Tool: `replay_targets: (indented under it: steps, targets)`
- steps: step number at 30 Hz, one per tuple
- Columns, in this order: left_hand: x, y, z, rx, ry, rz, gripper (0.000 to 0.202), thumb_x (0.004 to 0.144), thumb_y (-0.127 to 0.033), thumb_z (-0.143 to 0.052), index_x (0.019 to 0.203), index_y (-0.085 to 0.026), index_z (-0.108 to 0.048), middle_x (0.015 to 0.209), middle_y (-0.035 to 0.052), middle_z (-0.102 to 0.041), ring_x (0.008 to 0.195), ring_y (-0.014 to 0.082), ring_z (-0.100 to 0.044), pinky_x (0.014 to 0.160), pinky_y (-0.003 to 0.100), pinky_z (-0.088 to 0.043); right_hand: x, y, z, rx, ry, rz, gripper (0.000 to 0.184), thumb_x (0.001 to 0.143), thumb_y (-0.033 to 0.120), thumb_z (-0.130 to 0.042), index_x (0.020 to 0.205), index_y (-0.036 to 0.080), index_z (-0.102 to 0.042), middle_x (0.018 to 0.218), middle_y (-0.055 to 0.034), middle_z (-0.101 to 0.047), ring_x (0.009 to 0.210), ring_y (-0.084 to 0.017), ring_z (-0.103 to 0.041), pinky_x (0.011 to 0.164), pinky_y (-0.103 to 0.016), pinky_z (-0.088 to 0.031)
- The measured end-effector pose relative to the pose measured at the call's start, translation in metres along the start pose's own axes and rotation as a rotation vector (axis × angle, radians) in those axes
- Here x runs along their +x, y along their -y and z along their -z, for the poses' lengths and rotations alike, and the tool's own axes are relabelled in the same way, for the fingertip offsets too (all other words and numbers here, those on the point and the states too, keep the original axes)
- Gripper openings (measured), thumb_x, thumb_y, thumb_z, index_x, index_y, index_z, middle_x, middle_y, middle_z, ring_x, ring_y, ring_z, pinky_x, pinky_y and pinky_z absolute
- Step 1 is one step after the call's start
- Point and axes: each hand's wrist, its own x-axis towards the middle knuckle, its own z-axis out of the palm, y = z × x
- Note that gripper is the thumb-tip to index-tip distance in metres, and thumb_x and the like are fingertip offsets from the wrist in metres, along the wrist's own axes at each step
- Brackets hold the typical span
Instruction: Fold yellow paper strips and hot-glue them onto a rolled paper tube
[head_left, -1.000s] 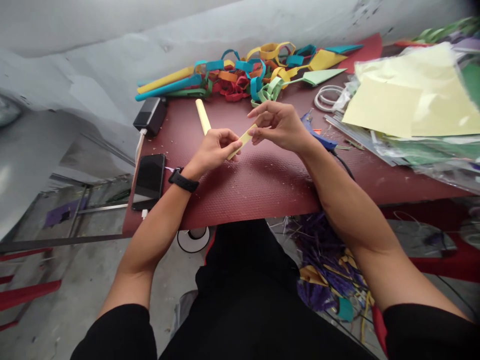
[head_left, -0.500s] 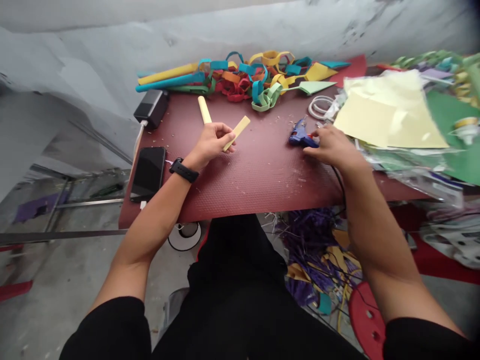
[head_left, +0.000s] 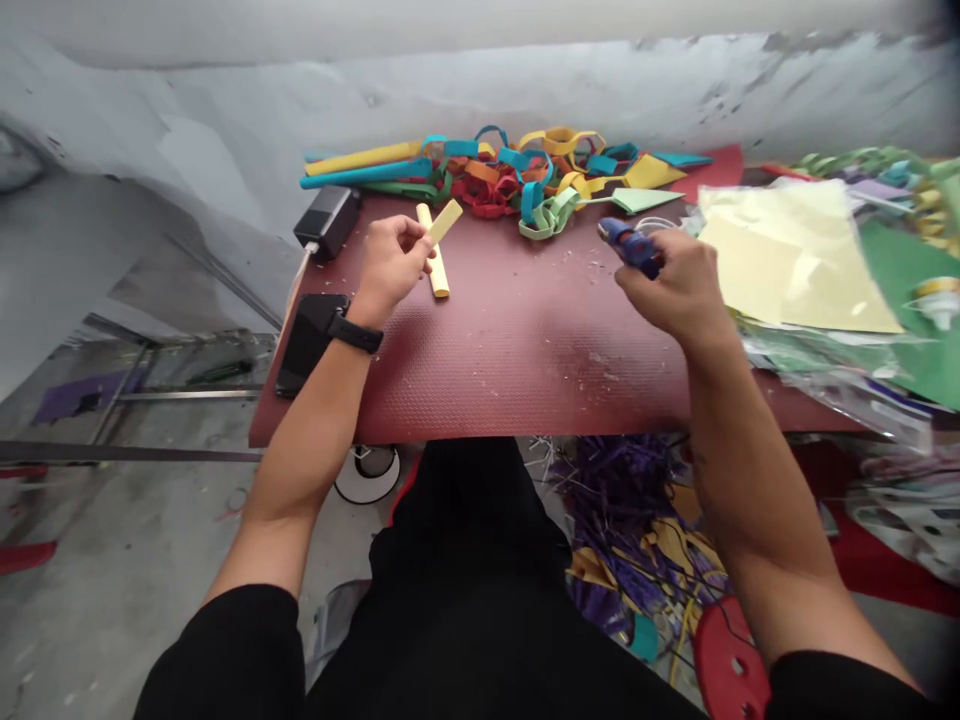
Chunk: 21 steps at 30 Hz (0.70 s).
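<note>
Between the fingertips of my left hand [head_left: 396, 262] is a short pale yellow paper strip [head_left: 448, 222], its free end pointing up and to the right. Under and behind that strip, a pale yellow paper tube [head_left: 439, 275] lies on the table. My right hand [head_left: 671, 285] is wrapped round a blue hot glue gun [head_left: 628, 245], lifted off the tabletop with its nozzle toward the upper left. Part of its handle is hidden by my fingers. Colourful paper chains [head_left: 502, 180] lie at the back of the table.
The dark red table [head_left: 510, 380] carries a phone [head_left: 300, 345] and a black power adapter [head_left: 328, 222] on the left. Yellow paper sheets [head_left: 810, 260], green paper and a glue bottle [head_left: 937, 300] are at right. Purple paper scraps [head_left: 622, 500] lie below the table edge.
My right hand has closed round the glue gun and raised it from the table. My left hand has shifted up and left with the strip, uncovering more of the tube.
</note>
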Motion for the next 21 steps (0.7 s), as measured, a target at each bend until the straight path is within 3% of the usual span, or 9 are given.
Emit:
replay_targets:
  steps: [4, 7, 11, 15, 21]
  targets:
    - [-0.007, -0.002, -0.015, 0.006, 0.03, 0.024, 0.02, 0.092, -0.004, -0.073, 0.079, -0.018, -0.069, 0.071, 0.0015, -0.075, 0.053, 0.0076, -0.065, 0.051, 0.019, -0.052, 0.014, 0.042, -0.025, 0.512, 0.027, -0.116, 0.006, 0.079, 0.019, -0.071, 0.079, 0.025, -0.071, 0.067, -0.0015, -0.062, 0.059, -0.019, -0.054, 0.052, -0.037, -0.044]
    - [-0.011, -0.005, -0.022, -0.005, 0.035, 0.082, 0.023, 0.093, 0.0, -0.072, 0.078, -0.016, -0.068, 0.068, 0.0008, -0.074, 0.051, 0.0073, -0.065, 0.049, 0.018, -0.052, 0.018, 0.063, -0.055, 0.671, 0.023, -0.187, 0.013, 0.078, 0.021, -0.077, 0.071, 0.027, -0.067, 0.064, 0.0002, -0.057, 0.055, -0.017, -0.049, 0.044, -0.034, -0.041]
    - [-0.014, -0.009, -0.026, -0.008, 0.052, 0.093, 0.023, 0.094, 0.002, -0.071, 0.078, -0.015, -0.069, 0.069, 0.0003, -0.074, 0.051, 0.0065, -0.066, 0.046, 0.016, -0.051, 0.012, 0.067, -0.078, 0.706, 0.016, -0.234, 0.023, 0.075, 0.018, -0.081, 0.068, 0.026, -0.06, 0.061, 0.0036, -0.051, 0.052, -0.012, -0.041, 0.043, -0.029, -0.038]
    - [-0.018, -0.014, -0.032, -0.014, 0.085, 0.044, 0.024, 0.094, 0.004, -0.068, 0.08, -0.015, -0.069, 0.07, 0.0004, -0.074, 0.05, 0.0066, -0.064, 0.044, 0.016, -0.049, 0.003, 0.062, -0.078, 0.657, 0.058, -0.242, 0.029, 0.074, 0.01, -0.078, 0.064, 0.025, -0.054, 0.059, 0.0042, -0.047, 0.053, -0.011, -0.04, 0.045, -0.029, -0.034]
    - [-0.024, -0.02, -0.037, 0.032, 0.101, 0.002, 0.024, 0.092, 0.006, -0.068, 0.08, -0.014, -0.07, 0.069, -0.0003, -0.073, 0.049, 0.0054, -0.062, 0.047, 0.016, -0.05, -0.002, 0.058, -0.084, 0.625, 0.034, -0.088, 0.034, 0.072, 0.009, -0.077, 0.06, 0.023, -0.049, 0.063, 0.0049, -0.045, 0.058, -0.009, -0.036, 0.054, -0.03, -0.03]
